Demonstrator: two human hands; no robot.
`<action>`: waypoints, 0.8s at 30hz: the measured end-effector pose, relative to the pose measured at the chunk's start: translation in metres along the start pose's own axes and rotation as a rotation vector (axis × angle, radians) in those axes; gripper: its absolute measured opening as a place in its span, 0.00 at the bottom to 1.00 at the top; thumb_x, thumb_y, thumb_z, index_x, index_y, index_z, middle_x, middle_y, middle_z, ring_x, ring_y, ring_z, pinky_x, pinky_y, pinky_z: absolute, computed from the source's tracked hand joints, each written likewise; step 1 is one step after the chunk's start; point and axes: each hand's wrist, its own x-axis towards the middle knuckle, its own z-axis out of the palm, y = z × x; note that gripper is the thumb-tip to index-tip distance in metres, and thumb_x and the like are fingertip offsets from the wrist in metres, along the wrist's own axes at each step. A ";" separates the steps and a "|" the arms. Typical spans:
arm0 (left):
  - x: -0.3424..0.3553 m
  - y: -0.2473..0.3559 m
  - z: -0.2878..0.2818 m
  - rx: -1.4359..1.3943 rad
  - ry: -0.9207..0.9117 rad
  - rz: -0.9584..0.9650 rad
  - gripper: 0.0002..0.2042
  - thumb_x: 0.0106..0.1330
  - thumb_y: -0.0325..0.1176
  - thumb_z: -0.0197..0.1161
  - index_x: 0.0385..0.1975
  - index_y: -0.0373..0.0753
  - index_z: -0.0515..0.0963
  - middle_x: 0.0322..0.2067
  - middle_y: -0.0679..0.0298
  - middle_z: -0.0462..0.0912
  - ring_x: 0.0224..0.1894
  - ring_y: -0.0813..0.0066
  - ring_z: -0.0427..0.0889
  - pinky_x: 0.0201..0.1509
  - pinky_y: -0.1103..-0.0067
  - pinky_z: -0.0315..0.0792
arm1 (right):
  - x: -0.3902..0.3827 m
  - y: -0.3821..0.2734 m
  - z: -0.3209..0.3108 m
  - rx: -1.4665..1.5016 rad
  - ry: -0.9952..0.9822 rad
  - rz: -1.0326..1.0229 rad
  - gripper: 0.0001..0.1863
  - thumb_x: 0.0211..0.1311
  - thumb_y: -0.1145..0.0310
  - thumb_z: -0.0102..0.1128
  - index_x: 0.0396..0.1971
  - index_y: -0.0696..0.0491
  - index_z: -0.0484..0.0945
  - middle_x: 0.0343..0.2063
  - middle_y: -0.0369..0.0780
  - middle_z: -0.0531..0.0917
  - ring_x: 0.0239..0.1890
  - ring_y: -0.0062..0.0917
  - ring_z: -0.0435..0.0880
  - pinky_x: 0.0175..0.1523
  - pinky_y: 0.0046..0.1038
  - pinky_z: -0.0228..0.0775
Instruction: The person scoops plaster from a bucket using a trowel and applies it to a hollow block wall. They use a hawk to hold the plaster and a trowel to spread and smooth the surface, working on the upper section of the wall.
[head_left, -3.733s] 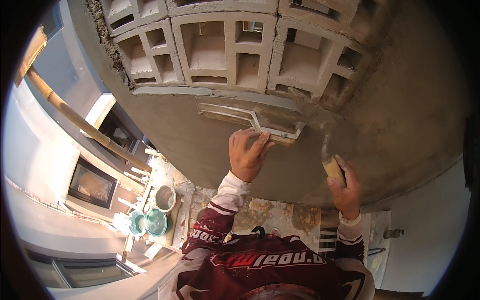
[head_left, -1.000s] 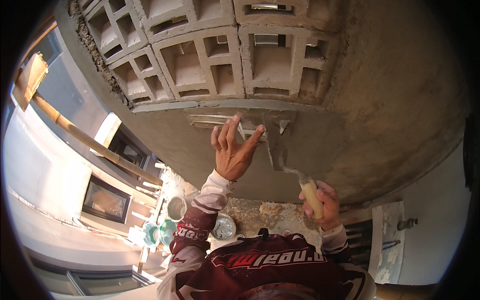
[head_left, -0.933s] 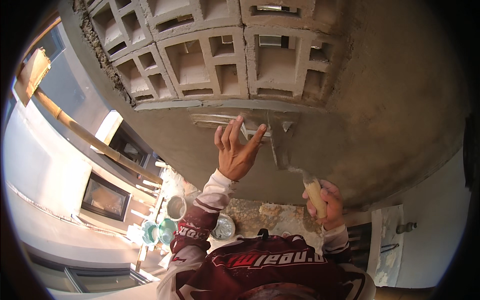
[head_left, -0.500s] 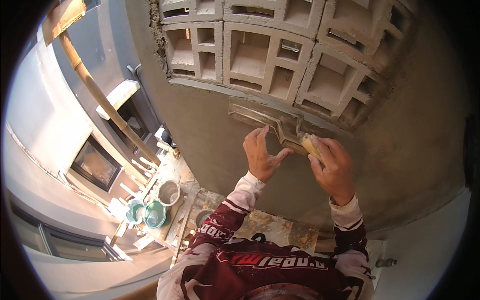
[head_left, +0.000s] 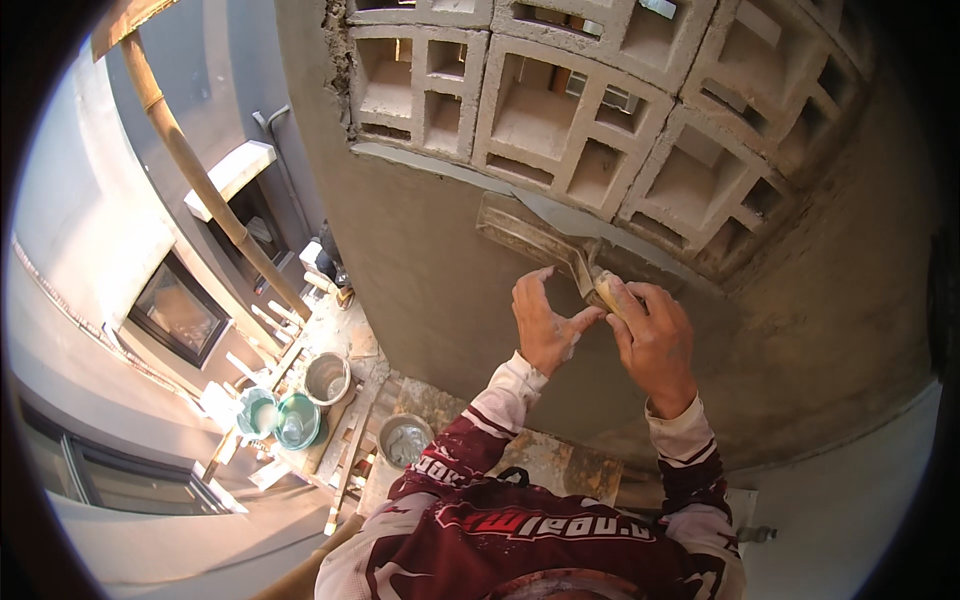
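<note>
My right hand (head_left: 655,345) grips the light wooden handle (head_left: 608,292) of a plastering trowel. The trowel's long metal blade (head_left: 525,232) lies against the grey plastered wall (head_left: 430,275), just under a row of pale openwork concrete blocks (head_left: 578,120). Close by on the left is my left hand (head_left: 545,325), its fingers apart and holding nothing. Its thumb points toward the handle's lower end; whether the two touch I cannot tell. A paler strip of wall shows between the blade and the blocks.
Down to the left, a green bucket (head_left: 321,436), a grey bucket (head_left: 346,397) and a grey basin (head_left: 383,455) stand on planks and stained flooring. A bamboo pole (head_left: 195,180) slants before the opposite building with its windows. A metal fitting (head_left: 757,535) sits at lower right.
Between the two frames the view has shifted slightly. The trowel's blade has tilted against the wall, showing a narrower face. My left hand has come nearer to my right hand.
</note>
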 end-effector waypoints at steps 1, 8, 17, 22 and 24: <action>0.000 0.001 0.000 -0.007 -0.008 -0.015 0.40 0.44 0.40 0.83 0.54 0.28 0.67 0.48 0.49 0.71 0.52 0.51 0.71 0.59 0.65 0.67 | -0.001 -0.003 -0.001 0.010 -0.016 0.001 0.29 0.48 0.72 0.71 0.56 0.52 0.79 0.38 0.39 0.79 0.36 0.33 0.80 0.39 0.34 0.70; -0.006 -0.005 0.006 -0.062 -0.007 -0.063 0.39 0.45 0.38 0.83 0.52 0.28 0.66 0.48 0.49 0.71 0.52 0.54 0.72 0.59 0.67 0.67 | -0.009 -0.011 -0.018 0.032 -0.080 -0.044 0.32 0.48 0.74 0.71 0.58 0.55 0.76 0.36 0.40 0.77 0.35 0.33 0.80 0.38 0.34 0.71; 0.001 0.004 0.003 -0.005 0.005 0.006 0.40 0.42 0.39 0.84 0.52 0.29 0.66 0.49 0.51 0.71 0.52 0.55 0.72 0.58 0.68 0.67 | -0.102 0.038 -0.066 0.497 0.048 0.430 0.26 0.48 0.76 0.68 0.52 0.60 0.79 0.43 0.43 0.79 0.42 0.30 0.81 0.48 0.30 0.73; 0.012 0.005 -0.006 0.132 -0.042 0.197 0.40 0.41 0.42 0.83 0.53 0.34 0.69 0.49 0.53 0.73 0.52 0.54 0.71 0.59 0.66 0.65 | -0.208 0.081 -0.116 0.868 -0.230 0.802 0.27 0.48 0.66 0.72 0.49 0.63 0.79 0.41 0.41 0.82 0.43 0.24 0.79 0.51 0.28 0.72; 0.021 0.008 -0.007 0.206 -0.090 0.252 0.34 0.40 0.42 0.82 0.48 0.38 0.75 0.47 0.57 0.77 0.52 0.57 0.73 0.57 0.66 0.66 | -0.224 0.079 -0.112 0.888 -0.408 0.893 0.26 0.49 0.66 0.71 0.48 0.63 0.80 0.39 0.41 0.83 0.42 0.23 0.80 0.50 0.27 0.72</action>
